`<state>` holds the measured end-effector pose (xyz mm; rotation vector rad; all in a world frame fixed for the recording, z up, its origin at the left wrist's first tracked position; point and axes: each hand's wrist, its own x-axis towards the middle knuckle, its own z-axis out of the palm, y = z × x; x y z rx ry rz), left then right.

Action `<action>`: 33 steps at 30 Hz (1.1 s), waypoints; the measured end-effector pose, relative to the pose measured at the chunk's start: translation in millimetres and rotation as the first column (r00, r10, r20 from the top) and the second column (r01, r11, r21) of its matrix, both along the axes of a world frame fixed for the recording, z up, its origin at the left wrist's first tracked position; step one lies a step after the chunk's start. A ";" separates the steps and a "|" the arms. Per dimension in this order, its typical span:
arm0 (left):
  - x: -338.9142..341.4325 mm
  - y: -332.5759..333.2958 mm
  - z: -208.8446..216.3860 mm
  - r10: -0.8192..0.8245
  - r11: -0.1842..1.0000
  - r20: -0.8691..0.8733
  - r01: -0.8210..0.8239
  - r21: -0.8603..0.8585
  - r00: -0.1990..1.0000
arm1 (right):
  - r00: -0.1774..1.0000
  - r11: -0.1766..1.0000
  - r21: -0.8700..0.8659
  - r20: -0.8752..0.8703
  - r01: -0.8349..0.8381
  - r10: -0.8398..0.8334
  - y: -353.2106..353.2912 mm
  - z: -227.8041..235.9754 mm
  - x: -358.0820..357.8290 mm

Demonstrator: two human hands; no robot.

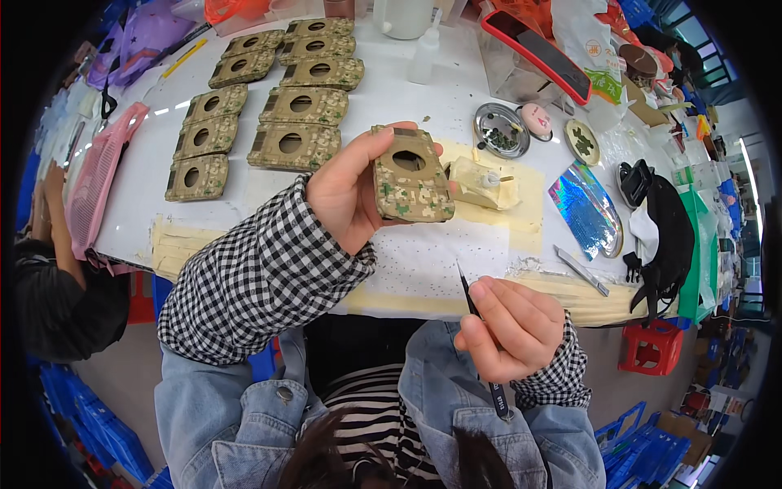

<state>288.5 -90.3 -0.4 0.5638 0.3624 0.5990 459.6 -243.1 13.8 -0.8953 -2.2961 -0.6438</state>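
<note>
Rows of matching camouflage casings (326, 107) on a white worktable (454, 91) mark a workshop.

Head view: fisheye camera, head-worn. Looks from above, facing downward and forward across the bench (383, 98) at close range. Straight edges bend toward the rim.

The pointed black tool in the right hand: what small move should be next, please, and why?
Probably lift the pointed black tool toward the camouflage case. The left hand holds the case above the speckled white paper, while the right hand holds the tool lower, its tip apart from the case.
</note>
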 end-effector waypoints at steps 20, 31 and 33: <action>1.8 -6.9 2.7 -0.012 0.994 -0.028 0.015 0.106 1.000 | 0.200 0.926 -0.310 -0.942 -0.216 -0.268 28.0 10.2 -25.1; 0.4 -10.4 8.6 -0.016 0.992 -0.115 0.030 0.119 0.993 | 0.128 0.914 -0.330 -0.943 -0.234 -0.308 43.0 7.0 -35.3; 0.8 -10.4 6.8 -0.018 0.993 -0.108 0.031 0.117 0.994 | 0.142 0.913 -0.337 -0.940 -0.229 -0.311 43.4 6.0 -35.5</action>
